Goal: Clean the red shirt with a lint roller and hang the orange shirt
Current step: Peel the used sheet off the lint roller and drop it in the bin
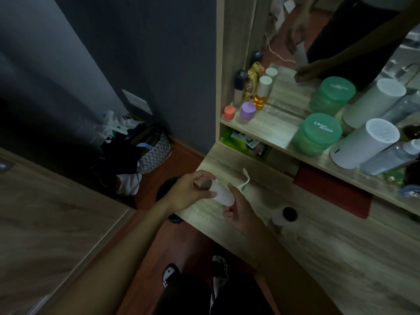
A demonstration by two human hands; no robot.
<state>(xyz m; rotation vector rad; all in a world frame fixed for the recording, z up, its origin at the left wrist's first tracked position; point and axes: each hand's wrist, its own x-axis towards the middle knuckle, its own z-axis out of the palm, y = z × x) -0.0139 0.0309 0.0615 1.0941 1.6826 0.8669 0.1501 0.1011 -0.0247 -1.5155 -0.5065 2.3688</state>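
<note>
I hold a white lint roller roll [221, 194] in both hands just above the left end of a wooden desk [318, 246]. My left hand [187, 193] grips its open cardboard end; my right hand [241, 212] pinches the other end from below. A thin white curved handle [245, 180] lies on the desk just behind the roll. A second white roll [284, 215] with a dark hollow core lies on the desk to the right. No red or orange shirt can be made out for certain.
A shelf [272, 130] above the desk carries small bottles, a green jar [317, 133] and a white cylinder device [366, 144], backed by a mirror. A flat red object [334, 189] sits under the shelf. Bags [141, 151] crowd the floor corner on the left.
</note>
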